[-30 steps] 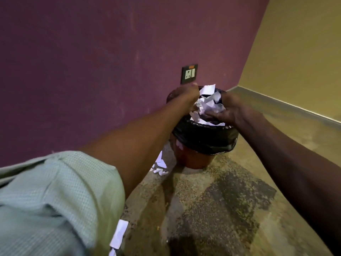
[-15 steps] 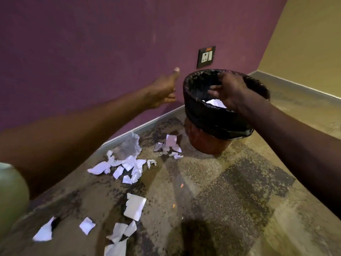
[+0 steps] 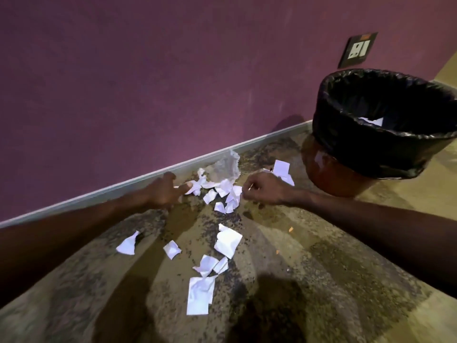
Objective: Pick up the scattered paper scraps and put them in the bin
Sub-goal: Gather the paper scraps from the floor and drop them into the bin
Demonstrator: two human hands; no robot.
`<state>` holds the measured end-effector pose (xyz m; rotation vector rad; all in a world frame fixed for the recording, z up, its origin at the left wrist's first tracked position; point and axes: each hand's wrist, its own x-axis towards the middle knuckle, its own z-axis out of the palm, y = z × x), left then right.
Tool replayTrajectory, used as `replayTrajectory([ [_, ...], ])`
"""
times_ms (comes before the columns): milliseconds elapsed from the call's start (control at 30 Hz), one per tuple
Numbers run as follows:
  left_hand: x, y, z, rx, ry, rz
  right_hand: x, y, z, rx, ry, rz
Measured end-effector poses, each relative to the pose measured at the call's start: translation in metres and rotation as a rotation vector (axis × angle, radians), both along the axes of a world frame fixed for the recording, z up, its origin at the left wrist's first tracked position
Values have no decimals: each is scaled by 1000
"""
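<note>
Two bare arms reaching in from the lower left and right edges toward the middle of the frame. Left hand (image 3: pixel 165 191) low over the floor (image 3: pixel 309 280), fingers spread and fairly straight, thumb tip touching the left edge of the main cluster of paper scraps (image 3: pixel 222 191); nothing gripped. Right hand (image 3: pixel 262 190) at the right edge of the same cluster, fingers curled under, thumb and forefinger close together; cannot tell whether a scrap is pinched between them.

More scraps lower in the frame: a pointed piece (image 3: pixel 127 245) at left of centre, a small square piece (image 3: pixel 171 249) just beside it, a larger folded piece (image 3: pixel 228 241) at centre, two overlapping bits (image 3: pixel 210 264) below that, and the largest sheet (image 3: pixel 199 294) nearest the bottom. Another square scrap (image 3: pixel 281 168) above the right hand, near the bin.

Crumpled clear plastic (image 3: pixel 225 167) against the skirting strip (image 3: pixel 99 191), touching the top of the cluster.

Bin (image 3: pixel 371 147) at the right edge, reddish-brown body, black liner (image 3: pixel 346 134) folded over the rim, white paper (image 3: pixel 371 120) visible inside. Well apart from both hands; nothing standing between them.

Purple wall (image 3: pixel 148 82) filling the upper frame, wall socket (image 3: pixel 358 49) at upper right above the bin. Small orange specks (image 3: pixel 290 229) on the mottled floor right of centre. Dark shadow along the bottom edge.
</note>
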<state>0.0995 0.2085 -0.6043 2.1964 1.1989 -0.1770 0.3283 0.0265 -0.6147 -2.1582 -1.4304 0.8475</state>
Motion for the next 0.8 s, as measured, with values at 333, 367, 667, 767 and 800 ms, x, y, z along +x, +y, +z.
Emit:
replayTrajectory([
  [333,-89,-7,-90,-156,257,77,-103,-17,-94,-459,-141,294],
  [367,-92,-6,-108,-201,310,118,-110,-19,-98,-432,-137,309],
  [667,-76,-90,-135,271,205,103,-179,-43,-128,-48,-504,445],
  [767,-91,-101,-138,524,218,-230,-177,-48,-136,19,-610,574],
  [800,-93,-101,-138,566,169,-339,-175,-49,-139,70,-622,593],
])
